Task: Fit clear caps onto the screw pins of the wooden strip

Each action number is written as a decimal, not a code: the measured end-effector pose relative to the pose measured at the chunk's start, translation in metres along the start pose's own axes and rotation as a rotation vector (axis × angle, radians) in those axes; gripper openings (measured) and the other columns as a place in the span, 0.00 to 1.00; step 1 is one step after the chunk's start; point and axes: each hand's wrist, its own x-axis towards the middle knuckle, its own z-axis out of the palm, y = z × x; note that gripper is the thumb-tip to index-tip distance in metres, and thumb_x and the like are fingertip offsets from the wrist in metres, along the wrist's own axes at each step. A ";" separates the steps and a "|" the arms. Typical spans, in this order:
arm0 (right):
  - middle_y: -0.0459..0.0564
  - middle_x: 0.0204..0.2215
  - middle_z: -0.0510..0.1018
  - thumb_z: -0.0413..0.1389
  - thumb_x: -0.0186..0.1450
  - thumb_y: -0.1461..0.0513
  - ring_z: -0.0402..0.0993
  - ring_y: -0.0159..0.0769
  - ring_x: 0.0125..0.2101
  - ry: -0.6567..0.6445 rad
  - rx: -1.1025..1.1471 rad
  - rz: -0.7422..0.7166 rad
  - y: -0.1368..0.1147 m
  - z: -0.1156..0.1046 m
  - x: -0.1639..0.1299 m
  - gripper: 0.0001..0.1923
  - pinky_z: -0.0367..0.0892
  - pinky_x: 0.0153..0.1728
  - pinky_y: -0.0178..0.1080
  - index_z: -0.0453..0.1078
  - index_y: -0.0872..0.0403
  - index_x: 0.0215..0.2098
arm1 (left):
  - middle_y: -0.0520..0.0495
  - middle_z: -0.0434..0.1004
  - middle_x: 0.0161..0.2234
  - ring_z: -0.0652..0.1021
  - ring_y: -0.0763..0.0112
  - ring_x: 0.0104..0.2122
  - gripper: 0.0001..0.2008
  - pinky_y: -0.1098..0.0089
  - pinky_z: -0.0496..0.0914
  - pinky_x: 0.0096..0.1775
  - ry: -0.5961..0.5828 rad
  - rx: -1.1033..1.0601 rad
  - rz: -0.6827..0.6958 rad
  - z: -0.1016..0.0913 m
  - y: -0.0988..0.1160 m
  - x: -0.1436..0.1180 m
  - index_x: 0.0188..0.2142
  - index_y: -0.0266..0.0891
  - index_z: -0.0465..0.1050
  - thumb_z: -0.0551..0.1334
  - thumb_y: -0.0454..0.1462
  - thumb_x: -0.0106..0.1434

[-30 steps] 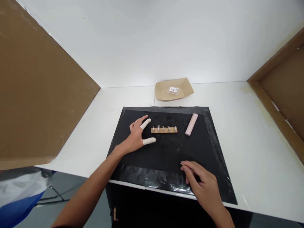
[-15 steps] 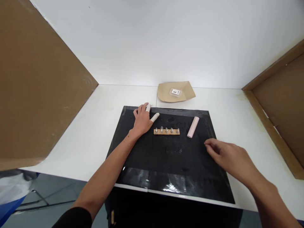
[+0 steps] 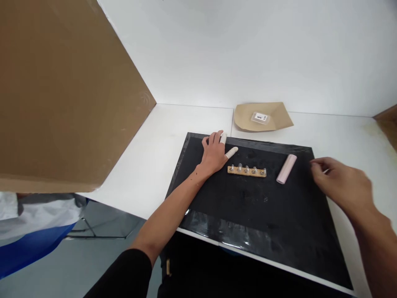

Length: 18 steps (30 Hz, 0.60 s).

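My left hand lies flat on the black mat, fingers spread, with white finger cots on the thumb and index finger. Its thumb tip is just left of a small wooden strip that carries several metal screws standing upright. A pale pink cylinder lies on the mat to the right of the strip. My right hand hovers blurred over the mat's right edge, right of the cylinder, fingers curled with the tips pinched; whether it holds anything cannot be made out.
A brown paper tray holding a small clear packet with a label sits on the white table behind the mat. A large cardboard panel stands at the left. The table's front edge runs below the mat.
My right hand rose from the mat's front edge and travelled to the right side near the pink cylinder. My left hand slid a little farther back. The view has turned leftward.
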 end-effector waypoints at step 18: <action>0.41 0.20 0.71 0.54 0.61 0.56 0.64 0.31 0.20 0.336 0.944 0.070 -0.009 0.045 0.063 0.15 0.62 0.27 0.35 0.69 0.54 0.43 | 0.32 0.61 0.67 0.63 0.46 0.65 0.28 0.46 0.55 0.63 0.029 -0.032 -0.013 0.002 -0.004 0.005 0.65 0.33 0.61 0.54 0.47 0.73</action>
